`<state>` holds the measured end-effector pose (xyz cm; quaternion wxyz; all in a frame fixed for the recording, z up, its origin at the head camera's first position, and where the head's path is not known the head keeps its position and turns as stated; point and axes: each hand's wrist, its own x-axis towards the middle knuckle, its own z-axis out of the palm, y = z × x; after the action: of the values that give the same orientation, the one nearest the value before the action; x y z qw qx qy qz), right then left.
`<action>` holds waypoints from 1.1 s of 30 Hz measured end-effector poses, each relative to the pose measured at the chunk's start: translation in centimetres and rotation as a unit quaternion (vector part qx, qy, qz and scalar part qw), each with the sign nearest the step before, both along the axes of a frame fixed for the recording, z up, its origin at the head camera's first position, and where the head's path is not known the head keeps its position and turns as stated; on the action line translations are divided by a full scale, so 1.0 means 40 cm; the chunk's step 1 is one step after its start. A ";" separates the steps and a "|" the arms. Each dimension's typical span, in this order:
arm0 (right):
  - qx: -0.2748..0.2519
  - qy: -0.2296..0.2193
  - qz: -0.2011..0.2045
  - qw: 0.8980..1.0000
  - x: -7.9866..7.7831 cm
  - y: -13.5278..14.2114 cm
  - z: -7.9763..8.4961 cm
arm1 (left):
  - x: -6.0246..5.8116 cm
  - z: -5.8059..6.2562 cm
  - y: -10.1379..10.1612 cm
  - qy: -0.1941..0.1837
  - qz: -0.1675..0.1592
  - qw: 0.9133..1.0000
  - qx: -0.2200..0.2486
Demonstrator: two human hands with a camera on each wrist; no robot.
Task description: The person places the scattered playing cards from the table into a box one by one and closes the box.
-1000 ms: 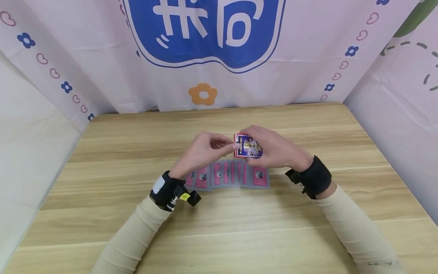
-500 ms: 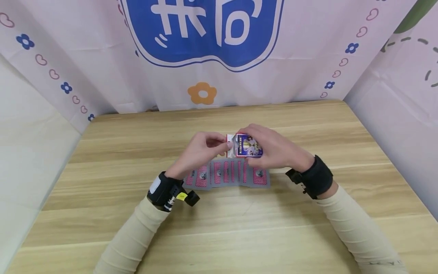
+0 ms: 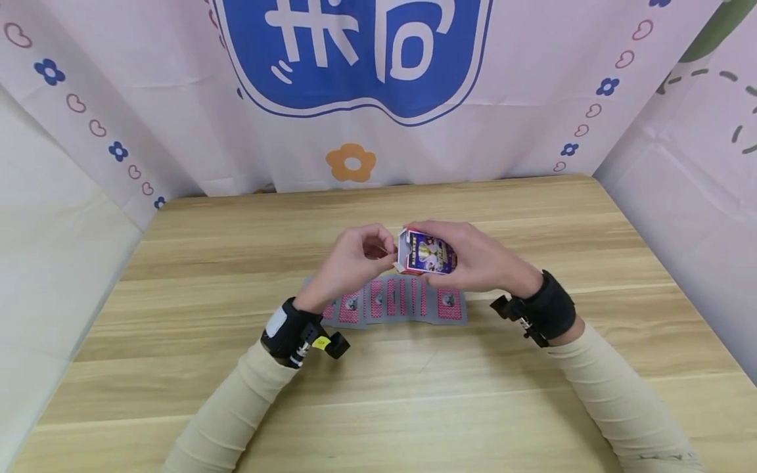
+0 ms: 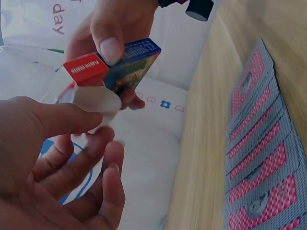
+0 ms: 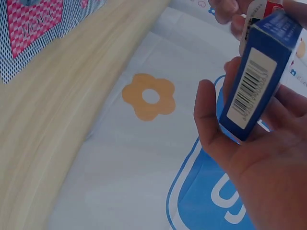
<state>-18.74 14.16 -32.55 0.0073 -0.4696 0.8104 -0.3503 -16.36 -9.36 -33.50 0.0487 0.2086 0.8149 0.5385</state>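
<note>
My right hand (image 3: 481, 256) grips a small playing-card box (image 3: 433, 253) above the table, with its open end toward the left. The box is blue and red, and a barcode label (image 5: 252, 88) shows on its side in the right wrist view. At that open end, a white flap (image 4: 98, 99) sticks out, and my left hand (image 3: 355, 259) pinches it between thumb and finger. A row of overlapping playing cards (image 3: 402, 302) lies face down below the hands, with pink-and-grey backs. My left wrist hides part of the row. The inside of the box is barely visible.
The wooden table (image 3: 378, 401) stretches around the cards. Behind it hangs a white cloth (image 3: 508, 151) with a blue emblem and an orange flower, and pale cloth (image 3: 698, 217) closes off the sides.
The box's end has come open: its flap, first flat under my left fingers, was drawn out leftward. The box now tilts its opening into view. The cards on the table have stayed put.
</note>
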 end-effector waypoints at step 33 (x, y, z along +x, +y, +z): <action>0.001 -0.095 -0.038 0.995 -0.002 0.035 0.017 | 0.044 0.073 0.019 -0.004 -0.112 0.990 0.090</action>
<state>-18.80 15.56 -31.88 0.0712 -0.4029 0.8237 -0.3926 -14.61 -8.60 -30.59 0.0935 0.3002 0.7345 0.6014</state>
